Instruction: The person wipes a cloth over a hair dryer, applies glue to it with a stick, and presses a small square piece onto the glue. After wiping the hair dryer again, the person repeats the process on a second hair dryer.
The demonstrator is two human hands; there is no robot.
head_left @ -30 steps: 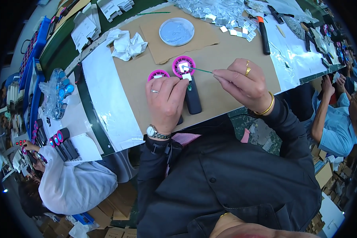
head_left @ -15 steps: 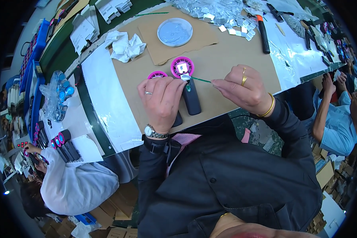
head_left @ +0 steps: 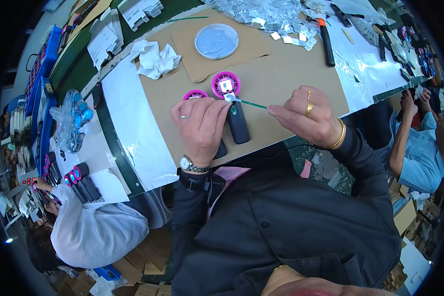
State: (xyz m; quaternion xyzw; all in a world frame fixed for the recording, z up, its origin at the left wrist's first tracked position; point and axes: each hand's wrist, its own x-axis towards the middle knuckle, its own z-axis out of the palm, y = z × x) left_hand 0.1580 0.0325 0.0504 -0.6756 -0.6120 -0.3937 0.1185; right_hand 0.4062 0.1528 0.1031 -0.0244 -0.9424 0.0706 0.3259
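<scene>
My left hand (head_left: 201, 123) is closed, pinching a small pale square piece (head_left: 230, 97) between thumb and fingertips. In my right hand (head_left: 311, 118) a thin green stick (head_left: 254, 104) is pinched, its far tip at the square piece. Just beneath lies a handheld fan (head_left: 238, 126) with a pink-rimmed round head and dark handle; a white square sits at the head's centre. A second pink-rimmed fan (head_left: 195, 93) is mostly hidden under my left hand. Beyond them, a round dish (head_left: 196, 43) of pale grey-blue paste rests on a cardboard piece (head_left: 197, 71).
Crumpled white tissue (head_left: 159, 61) lies left of the dish. At the back are a bag of small square tiles (head_left: 266, 12) and loose tiles (head_left: 303, 37); an orange-and-black tool (head_left: 326, 47) lies to their right. Co-workers sit at left (head_left: 93, 227) and right (head_left: 419, 153).
My right hand has shifted slightly right and down with the green stick, whose tip stays near the square piece. The left hand has barely moved.
</scene>
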